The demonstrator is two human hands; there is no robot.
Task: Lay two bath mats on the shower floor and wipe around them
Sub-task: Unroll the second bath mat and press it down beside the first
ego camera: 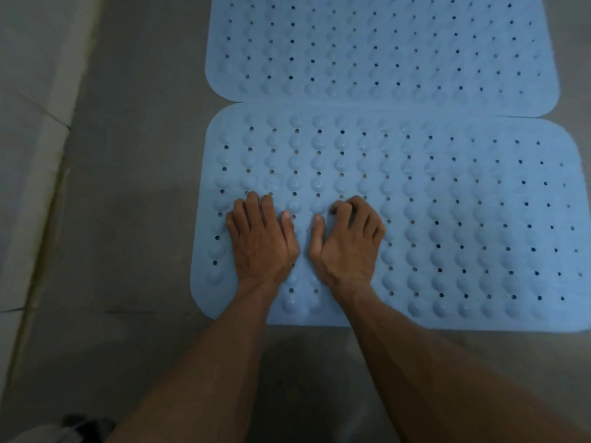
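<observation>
Both hands press palm-down on the near mat [447, 219], side by side with the thumbs almost meeting; neither clasps anything; the left hand [260, 238] lies flat with its fingers spread straight ahead, while the right hand [347, 243] has its fingers curled, the tips bent down against the bumps. What lies under the palms is hidden; whether the mat is fully flat there cannot be told. The near mat's right end runs out of view well to the right of the right hand, and its near right corner is cut off; the far mat [383, 49], ahead of the fingertips, is cropped along its far edge by the top of the view. The two pale blue mats, both studded with round bumps and small holes, lie long edge to long edge; along the seam they seem to touch or slightly overlap, though which cannot be made out. Beneath them and around the wrists is a grey shower floor [134, 187], dim and slightly mottled; left of the left hand it meets a paler tiled ledge [35, 123] with grout lines; something dark and blurred sits at the bottom left corner [86, 425], too unclear to name.
</observation>
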